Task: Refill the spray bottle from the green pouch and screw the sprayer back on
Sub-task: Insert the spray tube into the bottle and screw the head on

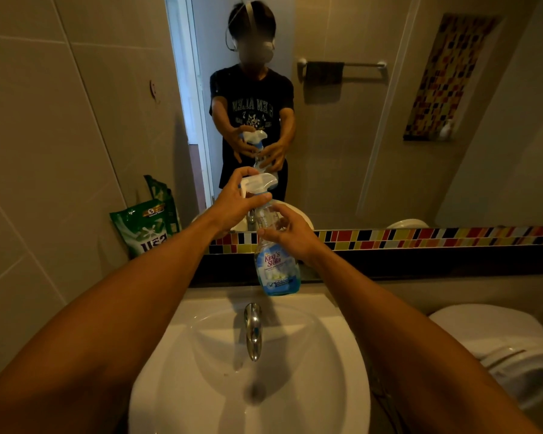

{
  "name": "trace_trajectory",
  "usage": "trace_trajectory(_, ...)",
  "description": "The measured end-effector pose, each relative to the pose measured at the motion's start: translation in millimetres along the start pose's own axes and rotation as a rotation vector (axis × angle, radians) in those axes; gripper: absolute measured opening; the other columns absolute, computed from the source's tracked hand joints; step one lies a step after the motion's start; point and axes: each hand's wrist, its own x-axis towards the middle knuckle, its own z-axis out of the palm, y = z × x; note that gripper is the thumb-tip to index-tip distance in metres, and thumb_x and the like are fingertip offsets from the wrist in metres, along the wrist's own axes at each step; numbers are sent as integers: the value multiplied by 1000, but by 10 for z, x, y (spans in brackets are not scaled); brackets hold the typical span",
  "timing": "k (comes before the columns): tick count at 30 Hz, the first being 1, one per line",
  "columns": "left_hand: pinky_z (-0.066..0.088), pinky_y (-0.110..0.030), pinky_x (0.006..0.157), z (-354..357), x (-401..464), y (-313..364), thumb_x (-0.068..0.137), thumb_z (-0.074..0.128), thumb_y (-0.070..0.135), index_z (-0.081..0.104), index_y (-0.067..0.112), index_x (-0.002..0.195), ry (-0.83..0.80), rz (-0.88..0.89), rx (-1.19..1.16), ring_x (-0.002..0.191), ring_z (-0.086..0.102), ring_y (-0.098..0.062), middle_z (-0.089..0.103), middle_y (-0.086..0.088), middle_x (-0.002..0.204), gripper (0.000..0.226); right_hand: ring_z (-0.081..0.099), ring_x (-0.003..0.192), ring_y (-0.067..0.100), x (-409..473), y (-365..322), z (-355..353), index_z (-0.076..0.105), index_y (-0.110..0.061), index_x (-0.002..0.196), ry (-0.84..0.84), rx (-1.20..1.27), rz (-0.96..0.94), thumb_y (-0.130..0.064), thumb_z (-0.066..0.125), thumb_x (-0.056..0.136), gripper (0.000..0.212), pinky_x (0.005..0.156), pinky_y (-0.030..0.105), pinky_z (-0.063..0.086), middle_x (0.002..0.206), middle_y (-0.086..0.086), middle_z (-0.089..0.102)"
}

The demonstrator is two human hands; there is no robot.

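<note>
A clear spray bottle [276, 267] with a blue label and a little blue liquid at its bottom stands on the ledge behind the sink. A white and blue sprayer [259, 183] sits on its neck. My left hand [235, 203] grips the sprayer around its collar. My right hand [287, 233] wraps the upper body of the bottle from the right. The green pouch [146, 231] leans upright against the tiled wall in the left corner, away from both hands.
A white sink [336, 355] with a chrome tap [253, 330] lies directly below the bottle. A toilet [508, 346] stands at the right. A wall mirror [373, 136] above a coloured mosaic strip reflects a person holding the bottle.
</note>
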Motion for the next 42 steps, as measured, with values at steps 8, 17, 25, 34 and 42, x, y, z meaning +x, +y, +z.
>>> trace_trajectory(8,55,-18,68,-40,22,-23,86,75,7,47,19,134,38,44,71,104,60,-19,51,-2,124,57,68,108,25,22,-23,22,50,-26,145,-27,11,12,-23,77,92,59,93,45,62,117,2,67)
trace_trajectory(17,57,-18,69,-59,25,-20,87,75,11,42,18,136,6,49,45,105,61,-17,51,-3,129,59,68,108,21,41,-47,22,47,-27,147,-39,7,15,-24,76,93,60,91,41,62,127,7,66)
trace_trajectory(25,52,-8,62,-47,40,-6,89,69,2,42,18,138,1,0,45,102,57,-15,49,-3,127,58,67,111,24,74,14,30,47,-30,147,-14,-4,25,-31,78,91,64,93,48,62,130,9,64)
trace_trajectory(34,52,-8,61,-59,35,-14,90,68,1,46,17,135,36,5,77,97,58,-13,49,-2,122,52,68,108,25,63,15,51,48,-26,147,-14,21,40,-27,78,92,63,93,47,62,122,8,65)
trace_trajectory(42,57,-20,71,-28,-13,-37,88,75,11,43,18,135,57,41,39,100,63,-16,52,-1,123,57,68,107,26,70,-27,71,48,-27,146,-27,-2,15,-26,77,92,61,91,46,63,118,6,65)
